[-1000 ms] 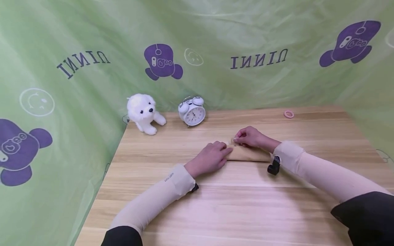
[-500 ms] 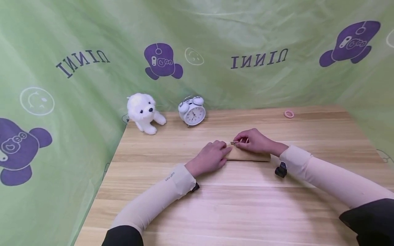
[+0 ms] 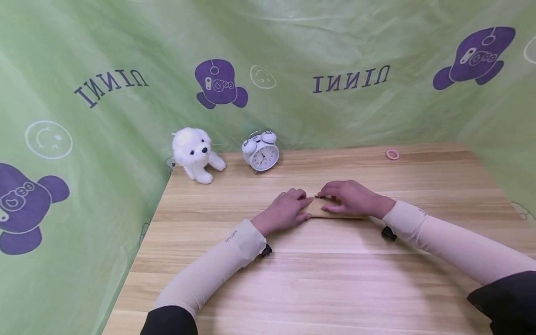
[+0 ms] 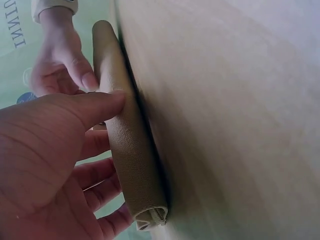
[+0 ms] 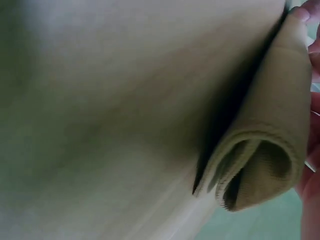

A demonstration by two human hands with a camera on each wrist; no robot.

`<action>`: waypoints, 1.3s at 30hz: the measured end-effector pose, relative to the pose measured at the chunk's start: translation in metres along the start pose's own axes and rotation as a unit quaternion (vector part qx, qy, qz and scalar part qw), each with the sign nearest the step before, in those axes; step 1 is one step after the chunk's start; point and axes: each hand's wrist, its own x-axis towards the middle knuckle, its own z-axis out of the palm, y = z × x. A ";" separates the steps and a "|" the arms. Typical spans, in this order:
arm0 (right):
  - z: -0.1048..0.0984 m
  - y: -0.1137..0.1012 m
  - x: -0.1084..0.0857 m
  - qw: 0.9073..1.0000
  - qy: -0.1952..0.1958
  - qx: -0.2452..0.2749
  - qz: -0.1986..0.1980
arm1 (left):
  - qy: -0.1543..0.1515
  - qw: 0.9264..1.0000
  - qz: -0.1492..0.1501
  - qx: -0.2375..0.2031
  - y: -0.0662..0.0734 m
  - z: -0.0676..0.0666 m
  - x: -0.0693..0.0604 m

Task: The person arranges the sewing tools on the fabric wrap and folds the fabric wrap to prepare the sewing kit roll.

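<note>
A tan cloth roll (image 3: 319,209) lies crosswise on the wooden table, its coiled end showing layers in the right wrist view. My left hand (image 3: 284,211) grips the roll's left part; in the left wrist view its thumb lies on top of the cloth (image 4: 134,155) and the fingers go behind it. My right hand (image 3: 353,200) holds the roll right of the middle, thumb on the near side and fingers at the far side. Between the hands, a small dark fastening (image 3: 317,197) shows at the roll's upper edge. The right fingertips are partly hidden.
A white plush dog (image 3: 194,153) and a white twin-bell alarm clock (image 3: 263,152) stand at the table's back left. A pink ring (image 3: 392,154) lies near the back right edge. Green printed fabric (image 3: 289,42) hangs behind and along the sides.
My right hand first pinches a small tab at the roll's top, then comes down and spreads over the roll. The left hand stays on the roll and shifts slightly.
</note>
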 end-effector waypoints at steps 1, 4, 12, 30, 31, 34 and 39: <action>0.000 0.000 -0.001 1.000 0.001 -0.011 -0.004 | -0.001 1.000 0.000 -0.001 0.000 -0.001 0.000; 0.001 -0.002 -0.001 1.000 -0.001 -0.024 -0.009 | -0.004 1.000 0.000 -0.002 0.000 -0.001 0.000; -0.003 -0.009 0.004 1.000 -0.017 -0.012 0.007 | 0.000 1.000 -0.005 -0.011 -0.001 -0.002 0.000; 0.005 -0.005 -0.002 1.000 0.001 -0.010 -0.014 | 0.018 0.995 0.015 -0.096 -0.022 0.013 0.007; 0.005 -0.004 -0.003 1.000 0.002 -0.012 -0.017 | 0.016 0.994 0.015 -0.106 -0.023 0.013 0.008; 0.009 -0.003 -0.005 1.000 0.010 -0.015 -0.024 | 0.012 0.991 0.017 -0.130 -0.025 0.012 0.008; 0.013 0.000 -0.006 0.999 0.025 -0.018 -0.040 | 0.007 0.988 0.015 -0.152 -0.029 0.011 0.008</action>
